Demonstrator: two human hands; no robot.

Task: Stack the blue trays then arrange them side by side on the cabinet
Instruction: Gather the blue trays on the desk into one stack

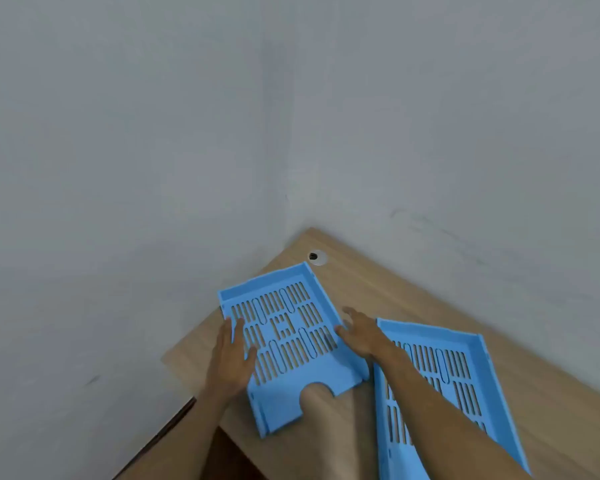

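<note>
Two light blue slotted trays lie on the wooden cabinet top (378, 282). The left tray (284, 327) sits near the wall corner, its notched front edge toward me. My left hand (231, 358) rests flat on its left rim, fingers spread. At that tray's right rim is my right hand (361, 332), fingers apart and touching the side wall. The second tray (465, 372) lies to the right, partly covered by my right forearm. Neither hand is closed around a tray.
Grey walls meet in a corner just behind the left tray. A round cable hole (315, 257) with a silver ring sits in the cabinet top near that corner. The cabinet's left edge drops off beside my left wrist.
</note>
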